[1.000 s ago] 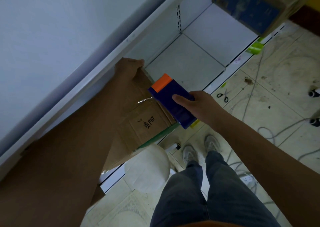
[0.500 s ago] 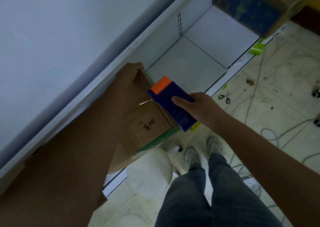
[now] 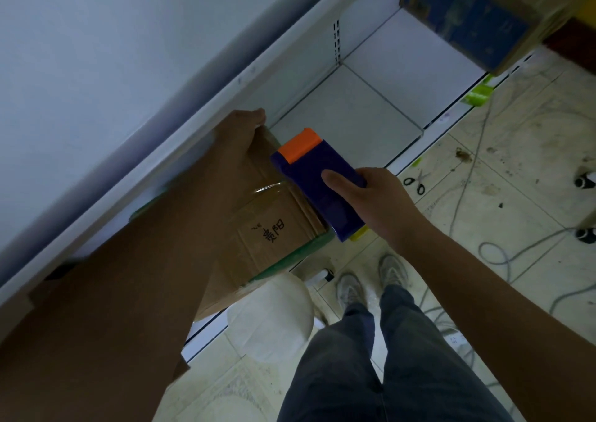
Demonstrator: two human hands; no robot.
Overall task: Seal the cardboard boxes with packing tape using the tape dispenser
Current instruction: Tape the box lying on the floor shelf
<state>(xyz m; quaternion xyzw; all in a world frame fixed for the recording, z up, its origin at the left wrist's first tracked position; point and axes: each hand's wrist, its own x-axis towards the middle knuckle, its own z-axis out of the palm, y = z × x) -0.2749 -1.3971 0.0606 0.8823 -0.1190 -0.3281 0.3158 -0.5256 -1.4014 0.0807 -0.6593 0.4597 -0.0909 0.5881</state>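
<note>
A brown cardboard box (image 3: pixel 274 228) with black handwritten characters sits on a white shelf, with a strip of clear tape (image 3: pixel 267 187) across its top. My left hand (image 3: pixel 238 131) grips the box's far top corner, and my forearm hides much of the box. My right hand (image 3: pixel 367 195) holds a dark blue tape dispenser (image 3: pixel 319 189) with an orange end, pressed against the box's right edge.
The white shelf (image 3: pixel 348 118) runs to the right, where a blue and brown carton (image 3: pixel 477 11) stands. Scissors (image 3: pixel 416 183), cables (image 3: pixel 503 254) and a white round object (image 3: pixel 271 318) lie on the dirty tiled floor by my feet.
The view has shifted slightly. My right hand with the dispenser has stayed on the box's right edge, and my left hand has kept its grip on the corner.
</note>
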